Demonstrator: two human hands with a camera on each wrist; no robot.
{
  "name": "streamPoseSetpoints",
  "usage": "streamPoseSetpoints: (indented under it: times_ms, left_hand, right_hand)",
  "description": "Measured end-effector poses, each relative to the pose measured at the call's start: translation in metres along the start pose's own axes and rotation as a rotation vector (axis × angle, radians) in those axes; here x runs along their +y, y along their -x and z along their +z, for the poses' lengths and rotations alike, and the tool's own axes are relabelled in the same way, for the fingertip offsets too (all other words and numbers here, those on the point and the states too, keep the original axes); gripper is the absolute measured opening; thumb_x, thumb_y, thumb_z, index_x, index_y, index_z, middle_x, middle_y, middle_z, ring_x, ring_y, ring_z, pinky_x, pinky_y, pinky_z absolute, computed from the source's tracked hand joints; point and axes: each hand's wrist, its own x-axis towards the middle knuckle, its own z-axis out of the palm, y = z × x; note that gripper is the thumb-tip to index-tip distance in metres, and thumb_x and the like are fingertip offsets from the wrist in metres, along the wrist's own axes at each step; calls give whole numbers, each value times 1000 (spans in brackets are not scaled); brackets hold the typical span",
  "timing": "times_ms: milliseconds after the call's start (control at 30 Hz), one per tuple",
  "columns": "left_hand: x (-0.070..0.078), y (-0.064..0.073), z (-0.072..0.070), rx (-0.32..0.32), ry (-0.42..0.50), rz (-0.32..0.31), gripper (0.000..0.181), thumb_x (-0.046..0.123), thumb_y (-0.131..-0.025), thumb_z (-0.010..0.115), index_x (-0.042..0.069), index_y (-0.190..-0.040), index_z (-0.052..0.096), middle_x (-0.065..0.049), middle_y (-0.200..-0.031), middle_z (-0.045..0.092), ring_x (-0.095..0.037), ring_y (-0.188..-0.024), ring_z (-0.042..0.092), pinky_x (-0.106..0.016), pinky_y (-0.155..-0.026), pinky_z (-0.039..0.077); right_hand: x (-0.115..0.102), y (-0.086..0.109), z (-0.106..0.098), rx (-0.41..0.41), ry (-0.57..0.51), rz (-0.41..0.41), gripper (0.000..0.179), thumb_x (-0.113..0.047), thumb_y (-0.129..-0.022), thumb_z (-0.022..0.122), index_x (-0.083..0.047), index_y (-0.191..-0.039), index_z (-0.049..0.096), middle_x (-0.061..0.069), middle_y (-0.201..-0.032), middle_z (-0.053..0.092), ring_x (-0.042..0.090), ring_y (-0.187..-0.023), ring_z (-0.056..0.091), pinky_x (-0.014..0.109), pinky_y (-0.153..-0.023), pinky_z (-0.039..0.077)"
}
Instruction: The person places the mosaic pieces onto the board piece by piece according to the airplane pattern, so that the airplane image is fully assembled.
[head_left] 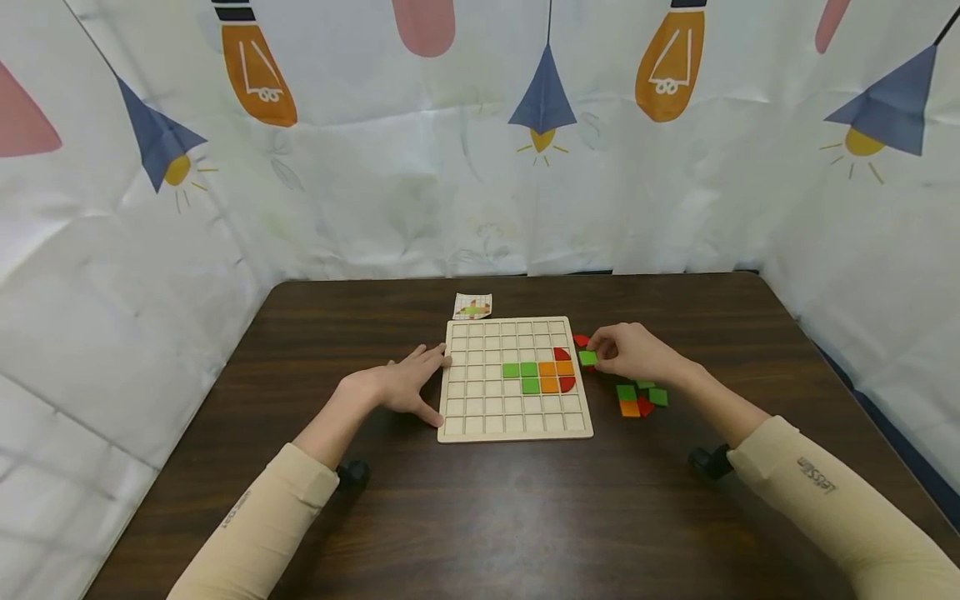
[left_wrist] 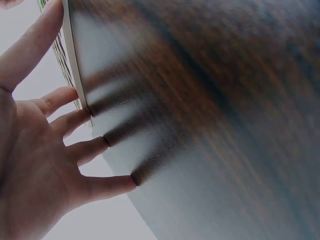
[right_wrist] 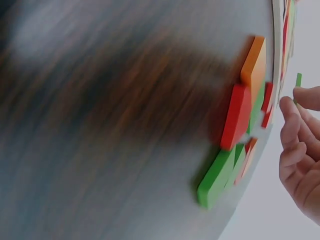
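A pale wooden grid board (head_left: 483,407) lies on the table, with green square tiles (head_left: 529,386), orange square tiles (head_left: 549,385) and two rounded red pieces (head_left: 567,384) set in its right half. Along the board's left edge, my left hand (head_left: 405,382) spreads its fingers, thumb near the lower corner. In the left wrist view those straight fingers (left_wrist: 75,122) reach the board's side and the tabletop. Just off the board's right edge, my right hand (head_left: 637,352) pinches a green square tile (head_left: 588,358) between thumb and finger; the right wrist view shows this tile (right_wrist: 299,80) edge-on.
Loose green, orange and red pieces (head_left: 628,408) lie in a small pile below my right forearm. More red pieces (head_left: 581,340) lie close to the board's right edge. Behind the board is a small printed pattern card (head_left: 473,307). A patterned curtain (head_left: 420,192) surrounds the dark table (head_left: 480,517).
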Motion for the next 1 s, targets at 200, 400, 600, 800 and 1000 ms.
streamPoseSetpoints:
  times_ms: [200, 400, 600, 800, 1000]
  left_hand:
    - [-2, -2, 2, -5, 8, -3, 99, 45, -86, 84, 8, -160, 31, -16, -171, 2, -41, -155, -2, -76, -112, 12]
    - [-2, -3, 1, -2, 2, -3, 99, 46, -86, 84, 8, -161, 31, -16, -171, 2, -41, -155, -2, -77, -111, 13]
    - [-1, -3, 0, 1, 6, -6, 99, 46, -86, 84, 9, -161, 31, -15, -171, 2, -40, -155, -2, -76, -112, 12]
    - [0, -2, -2, -3, 6, -6, 98, 45, -86, 84, 8, -160, 31, -15, -171, 2, -41, -155, -3, -76, -112, 13]
    - [1, -3, 1, -14, 8, 5, 99, 45, -86, 84, 7, -161, 30, -16, -171, 1, -43, -155, -3, -77, -111, 12]
  right_hand:
    - [-15, -12, 11, 11, -24, -42, 22, -7, -92, 76, -1, -113, 72, 0, -92, 70, 17, -84, 65, 36, -75, 57]
    - [-31, -22, 21, -11, -53, -66, 21, -8, -92, 76, -2, -112, 73, -3, -87, 69, 14, -80, 64, 34, -76, 57]
    - [-46, -29, 32, -19, -76, -98, 19, -6, -91, 76, -1, -110, 74, -3, -87, 71, 12, -78, 65, 32, -72, 56]
    - [-56, -36, 42, -39, -81, -109, 19, -6, -91, 77, -2, -109, 75, -5, -85, 71, 9, -76, 65, 30, -71, 56]
    - [-62, -40, 51, -51, -93, -151, 18, -6, -90, 77, -1, -107, 76, -5, -81, 70, 9, -73, 64, 29, -69, 54]
